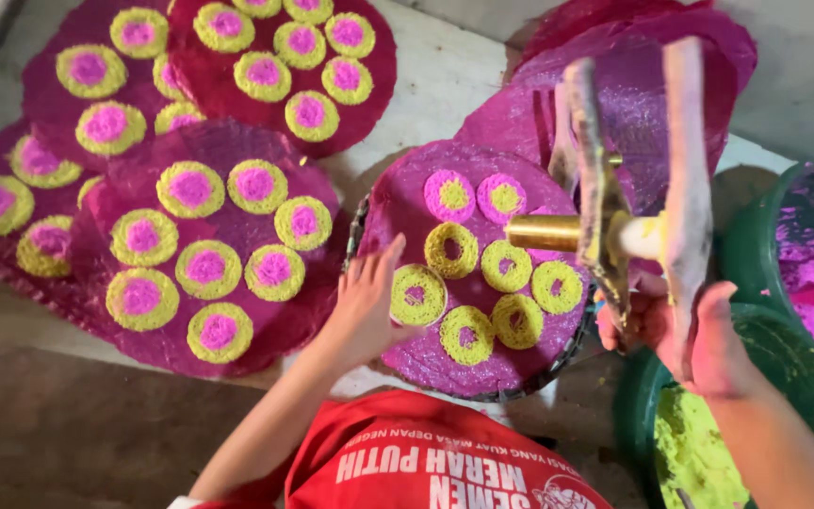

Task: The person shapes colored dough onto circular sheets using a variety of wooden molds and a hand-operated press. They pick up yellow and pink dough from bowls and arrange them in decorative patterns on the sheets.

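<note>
I am resting my left hand [365,306], fingers spread, on the left edge of the purple disc [426,363] carrying yellow rings [451,250]. My right hand [694,344] is gripping the brass press [605,231] above the disc's right edge.

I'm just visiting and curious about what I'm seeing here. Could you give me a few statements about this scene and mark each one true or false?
1. The right hand holds a press tool with a brass barrel. True.
2. The left hand rests flat at the edge of the round purple mat in front of the person. True.
3. Every ring on that mat is filled with pink in the middle. False: several yellow-green rings have open centres; only two pink ones have yellow middles.
4. The green tub under the right hand holds blue paste. False: it holds yellow-green paste.
5. Finished mats with yellow-and-pink discs lie to the left. True.
</note>
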